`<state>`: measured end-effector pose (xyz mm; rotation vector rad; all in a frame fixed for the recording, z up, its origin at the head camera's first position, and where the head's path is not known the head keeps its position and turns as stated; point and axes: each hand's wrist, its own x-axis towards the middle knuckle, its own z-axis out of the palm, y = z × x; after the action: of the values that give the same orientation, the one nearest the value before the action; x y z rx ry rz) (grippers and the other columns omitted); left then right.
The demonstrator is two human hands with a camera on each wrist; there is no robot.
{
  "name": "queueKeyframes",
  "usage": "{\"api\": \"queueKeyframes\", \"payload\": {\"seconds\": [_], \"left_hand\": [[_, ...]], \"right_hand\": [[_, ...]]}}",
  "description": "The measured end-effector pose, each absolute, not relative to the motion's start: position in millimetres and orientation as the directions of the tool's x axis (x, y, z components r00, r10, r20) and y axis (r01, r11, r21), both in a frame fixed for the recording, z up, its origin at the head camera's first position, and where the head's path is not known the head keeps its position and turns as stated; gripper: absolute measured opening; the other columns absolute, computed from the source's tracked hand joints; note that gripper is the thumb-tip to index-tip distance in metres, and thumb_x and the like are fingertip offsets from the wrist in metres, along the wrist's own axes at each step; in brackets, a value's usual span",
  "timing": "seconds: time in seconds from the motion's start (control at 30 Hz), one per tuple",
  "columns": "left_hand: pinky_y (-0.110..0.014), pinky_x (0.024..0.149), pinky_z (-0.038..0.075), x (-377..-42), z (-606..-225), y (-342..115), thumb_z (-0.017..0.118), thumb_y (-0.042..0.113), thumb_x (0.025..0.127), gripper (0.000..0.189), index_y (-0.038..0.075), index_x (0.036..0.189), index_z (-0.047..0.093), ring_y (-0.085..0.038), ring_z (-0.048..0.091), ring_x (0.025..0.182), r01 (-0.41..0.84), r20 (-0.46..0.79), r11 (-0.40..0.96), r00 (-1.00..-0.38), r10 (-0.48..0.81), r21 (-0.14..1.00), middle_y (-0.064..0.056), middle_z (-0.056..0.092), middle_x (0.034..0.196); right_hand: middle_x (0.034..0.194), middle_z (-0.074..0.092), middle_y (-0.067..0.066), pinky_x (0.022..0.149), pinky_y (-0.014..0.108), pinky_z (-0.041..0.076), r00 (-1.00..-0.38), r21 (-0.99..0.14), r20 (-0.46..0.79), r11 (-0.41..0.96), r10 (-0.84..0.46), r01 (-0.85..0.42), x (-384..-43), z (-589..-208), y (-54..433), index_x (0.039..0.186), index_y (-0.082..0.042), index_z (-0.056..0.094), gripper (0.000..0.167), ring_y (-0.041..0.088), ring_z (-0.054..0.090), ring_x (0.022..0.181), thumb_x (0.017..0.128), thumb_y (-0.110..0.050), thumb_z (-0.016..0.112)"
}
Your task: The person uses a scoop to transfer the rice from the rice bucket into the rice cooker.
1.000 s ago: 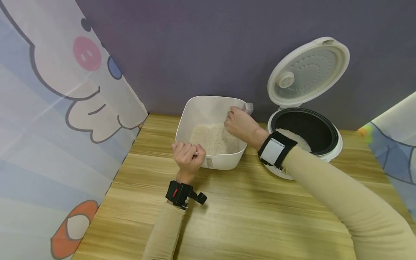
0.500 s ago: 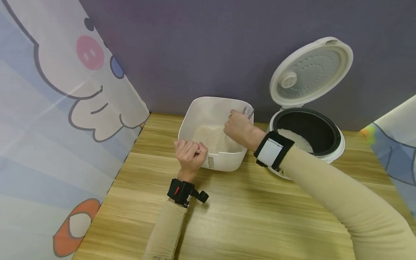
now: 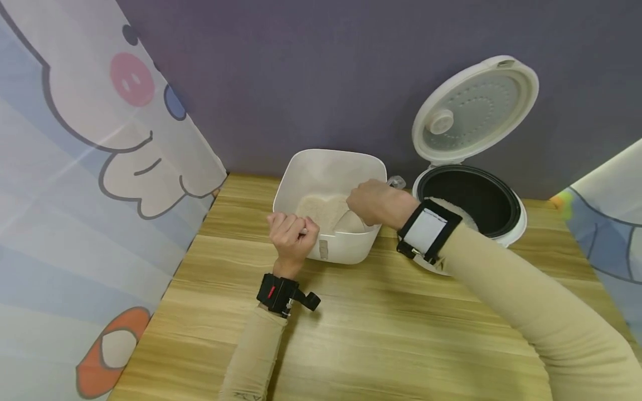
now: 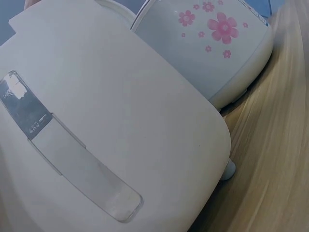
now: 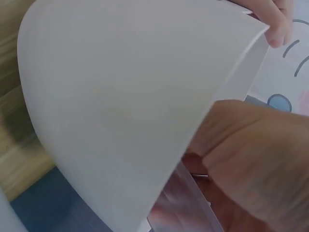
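A white rice bin (image 3: 326, 167) stands on the table with rice (image 3: 321, 209) at its bottom. My left hand (image 3: 293, 236) grips the bin's near-left rim with curled fingers. In the bin's right part, my right hand (image 3: 373, 201) holds a clear plastic scoop (image 3: 396, 182) by its handle, whose end sticks out past the right rim. The scoop's bowl lies low over the rice near the front wall, partly hidden by the hand. The right wrist view catches the clear handle (image 5: 186, 198) under my right fingers, behind the bin's wall (image 5: 116, 96).
A rice cooker (image 3: 521, 223) with its lid (image 3: 476, 111) raised stands right of the bin, some rice (image 3: 458, 211) in its black pot. A dark wall (image 3: 301, 72) rises behind. Cartoon-print cloth (image 3: 75, 223) hangs at both sides of the wooden table (image 3: 361, 328).
My right hand has tilted the scoop inside the bin. Its handle end has swung lower and to the right, and its bowl now shows left of the hand. The left hand keeps its grip.
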<state>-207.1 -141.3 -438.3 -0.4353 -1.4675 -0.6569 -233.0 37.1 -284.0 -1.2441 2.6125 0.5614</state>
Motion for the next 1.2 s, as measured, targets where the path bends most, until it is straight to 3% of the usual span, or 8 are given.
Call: {"api": "queueKeyframes", "payload": {"seconds": [0.33, 0.77, 1.2], "left_hand": [[-0.038, 0.064, 0.027, -208, -440, -139, 0.058, -0.002, 0.072, 0.032, 0.010, 0.053, 0.035, -0.022, 0.030, 0.051, 0.650, 0.992, 0.752, -0.025, -0.127, 0.113, -0.001, 0.032, 0.050], [-0.037, 0.065, 0.028, -207, -440, -138, 0.059, -0.003, 0.072, 0.032, 0.009, 0.054, 0.035, -0.021, 0.030, 0.051, 0.654, 0.992, 0.747, -0.038, -0.123, 0.118, -0.001, 0.032, 0.051], [-0.038, 0.065, 0.028, -207, -440, -142, 0.059, -0.002, 0.073, 0.034, 0.010, 0.053, 0.035, -0.022, 0.031, 0.051, 0.647, 0.990, 0.751, -0.056, -0.126, 0.133, -0.001, 0.032, 0.051]], "right_hand": [[0.062, 0.046, -0.003, 0.054, 0.031, 0.039, -0.605, 0.060, -0.397, 0.638, -0.690, -0.768, -231, -298, 33, 0.063, -0.016, 0.049, 0.032, 0.017, 0.046, 0.059, 0.089, -0.007, 0.065], [0.065, 0.051, -0.004, 0.056, 0.029, 0.042, -0.498, 0.012, -0.291, 0.518, -0.817, -0.855, -233, -314, 29, 0.072, -0.009, 0.065, 0.021, 0.014, 0.045, 0.060, 0.092, -0.008, 0.069], [0.062, 0.044, -0.007, 0.055, 0.028, 0.040, -0.514, -0.149, -0.207, 0.546, -0.833, -0.825, -239, -321, 24, 0.066, -0.013, 0.055, 0.029, 0.012, 0.043, 0.057, 0.091, -0.007, 0.068]]}}
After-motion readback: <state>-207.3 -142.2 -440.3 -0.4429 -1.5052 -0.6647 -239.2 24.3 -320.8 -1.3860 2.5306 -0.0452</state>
